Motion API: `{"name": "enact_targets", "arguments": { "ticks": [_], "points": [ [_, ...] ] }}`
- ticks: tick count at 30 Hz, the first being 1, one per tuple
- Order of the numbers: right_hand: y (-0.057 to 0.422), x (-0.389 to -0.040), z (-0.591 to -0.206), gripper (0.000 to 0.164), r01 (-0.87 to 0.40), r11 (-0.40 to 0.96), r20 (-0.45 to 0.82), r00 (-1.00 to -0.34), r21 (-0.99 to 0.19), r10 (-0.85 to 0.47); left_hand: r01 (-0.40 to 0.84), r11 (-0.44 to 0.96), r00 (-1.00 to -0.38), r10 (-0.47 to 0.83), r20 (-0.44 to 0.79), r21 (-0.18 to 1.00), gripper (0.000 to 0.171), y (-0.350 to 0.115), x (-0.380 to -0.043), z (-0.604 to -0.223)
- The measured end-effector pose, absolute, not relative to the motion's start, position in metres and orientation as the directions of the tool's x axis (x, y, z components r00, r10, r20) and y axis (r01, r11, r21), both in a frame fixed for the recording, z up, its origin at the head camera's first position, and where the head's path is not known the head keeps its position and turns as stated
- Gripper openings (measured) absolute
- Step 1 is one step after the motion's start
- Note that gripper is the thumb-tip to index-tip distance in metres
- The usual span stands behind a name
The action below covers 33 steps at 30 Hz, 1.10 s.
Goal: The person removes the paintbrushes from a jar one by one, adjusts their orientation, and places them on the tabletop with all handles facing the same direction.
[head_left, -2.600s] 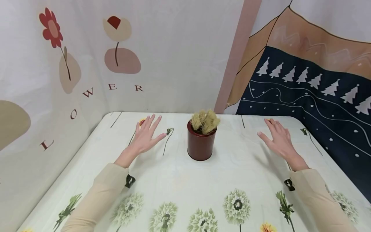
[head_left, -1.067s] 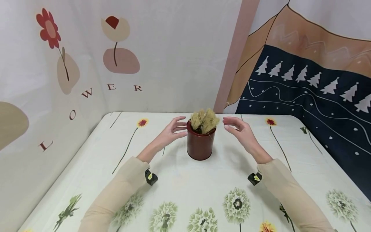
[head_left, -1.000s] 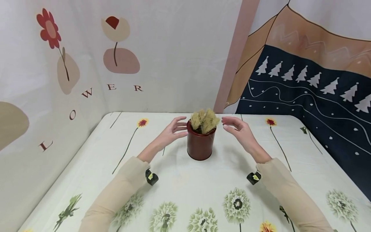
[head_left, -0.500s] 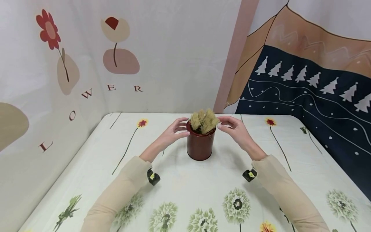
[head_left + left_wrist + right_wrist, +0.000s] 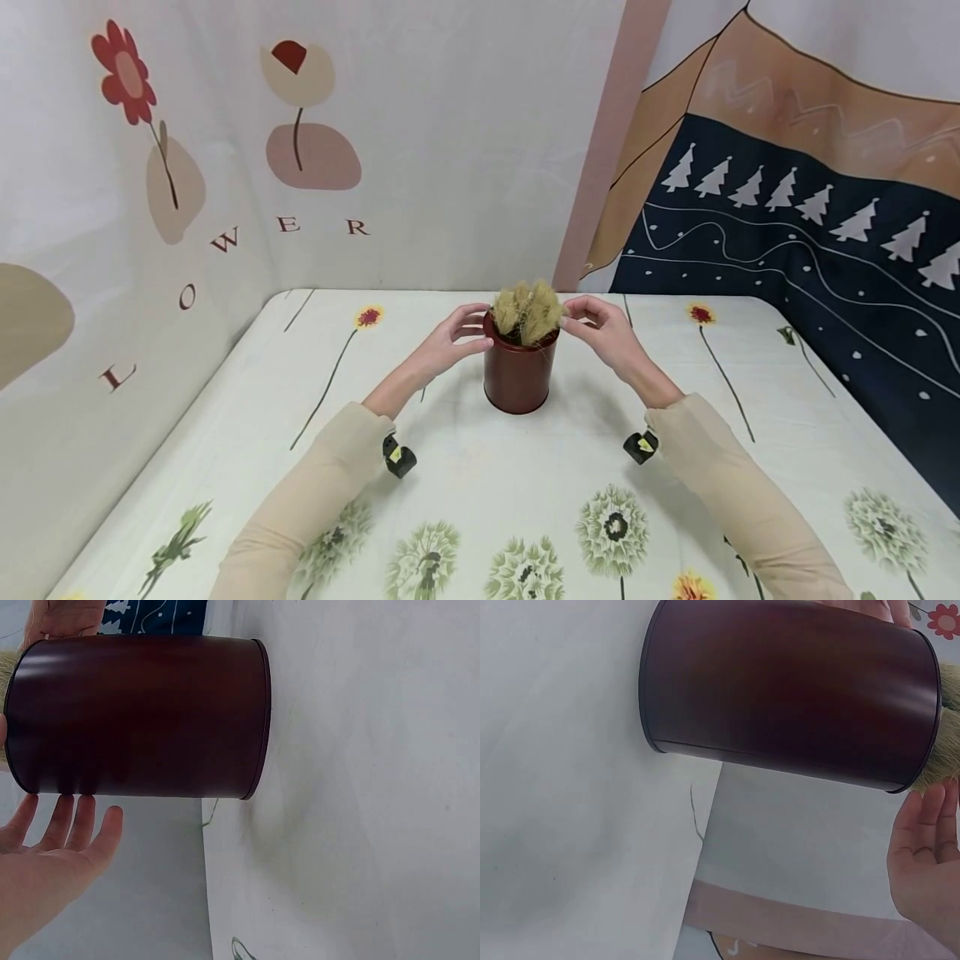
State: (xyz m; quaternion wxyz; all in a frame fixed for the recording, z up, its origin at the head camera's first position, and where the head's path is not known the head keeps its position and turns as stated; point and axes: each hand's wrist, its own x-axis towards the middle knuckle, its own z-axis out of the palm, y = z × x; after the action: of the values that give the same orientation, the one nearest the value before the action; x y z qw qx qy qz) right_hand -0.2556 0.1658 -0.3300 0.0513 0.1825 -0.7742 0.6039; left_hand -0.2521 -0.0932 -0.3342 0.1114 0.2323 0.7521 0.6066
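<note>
A dark red cylindrical canister [image 5: 517, 379] stands upright near the table's back edge. Fluffy dried grass heads [image 5: 534, 315], pale yellow-green, rise from its top. My left hand [image 5: 442, 342] grips the upper left side, thumb at the front by the rim; the left wrist view has its fingertips [image 5: 88, 804] against the wall of the canister. On the other side, my right hand [image 5: 609, 333] reaches to the rim with bent fingers. Its fingertips [image 5: 932, 796] touch the edge of the grass heads in the right wrist view, where the thumb is hidden.
The tabletop wears a white cloth [image 5: 480, 454] printed with flowers. A white curtain [image 5: 450, 167] with flower and letter prints hangs behind, and a dark blue curtain [image 5: 817, 242] with white trees at the right. A small black device [image 5: 399, 458] sits at the left wrist.
Both hands came inward from wide apart to the canister. Over the last second the left closed onto its upper side and the right drew left to the grass heads. The canister stayed put.
</note>
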Motion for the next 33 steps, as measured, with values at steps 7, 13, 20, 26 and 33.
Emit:
{"name": "enact_targets", "arguments": {
  "ticks": [7, 13, 20, 26, 33],
  "points": [
    [0.162, -0.245, -0.319, 0.017, -0.355, 0.194, 0.314, -0.926, -0.915, -0.211, 0.216, 0.154, -0.866, 0.487, 0.116, 0.964, 0.055, -0.093, -0.253, -0.334],
    [0.167, -0.254, -0.327, 0.020, -0.374, 0.176, 0.335, -0.917, -0.911, -0.215, 0.210, 0.157, -0.868, 0.485, 0.110, 0.965, 0.056, -0.093, -0.252, -0.333],
    [0.170, -0.250, -0.318, 0.014, -0.397, 0.131, 0.368, -0.908, -0.908, -0.203, 0.198, 0.154, -0.870, 0.482, 0.101, 0.968, 0.056, -0.093, -0.252, -0.333],
    [0.176, -0.249, -0.306, 0.004, -0.436, 0.078, 0.415, -0.889, -0.897, -0.195, 0.192, 0.162, -0.874, 0.476, 0.094, 0.968, 0.056, -0.093, -0.252, -0.334],
    [0.184, -0.247, -0.294, 0.007, -0.478, 0.047, 0.463, -0.868, -0.877, -0.180, 0.197, 0.162, -0.873, 0.477, 0.098, 0.967, 0.056, -0.093, -0.252, -0.334]
  ]
}}
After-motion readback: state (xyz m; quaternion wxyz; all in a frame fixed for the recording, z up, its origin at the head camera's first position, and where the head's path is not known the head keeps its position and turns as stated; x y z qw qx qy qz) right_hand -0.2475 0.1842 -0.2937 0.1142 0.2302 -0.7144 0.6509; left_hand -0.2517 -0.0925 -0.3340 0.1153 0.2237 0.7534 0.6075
